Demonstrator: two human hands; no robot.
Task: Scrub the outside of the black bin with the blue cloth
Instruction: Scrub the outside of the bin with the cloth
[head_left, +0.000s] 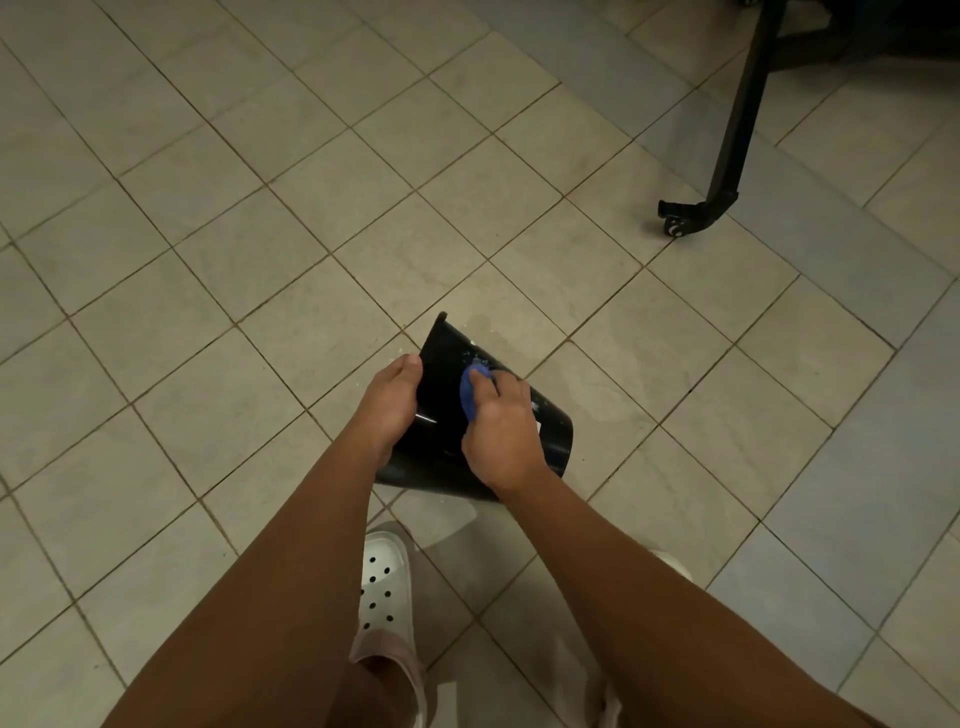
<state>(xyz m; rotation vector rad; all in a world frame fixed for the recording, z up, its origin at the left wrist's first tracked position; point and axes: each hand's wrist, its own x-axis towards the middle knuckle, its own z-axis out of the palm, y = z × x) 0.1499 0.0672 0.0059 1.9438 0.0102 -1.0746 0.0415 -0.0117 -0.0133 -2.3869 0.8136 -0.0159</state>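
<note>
The black bin lies tipped on the tiled floor, low in the middle of the head view, its outer wall turned up towards me. My left hand grips the bin's left edge, with the fingers wrapped over it. My right hand holds a bunched blue cloth and presses it on the bin's outer wall. A few small white soap specks show on the black surface just above the cloth. The wall under my right hand is hidden.
A wet patch spreads on the tiles to the right of the bin. A black chair leg with a caster stands at the upper right. My foot in a white perforated clog is just behind the bin.
</note>
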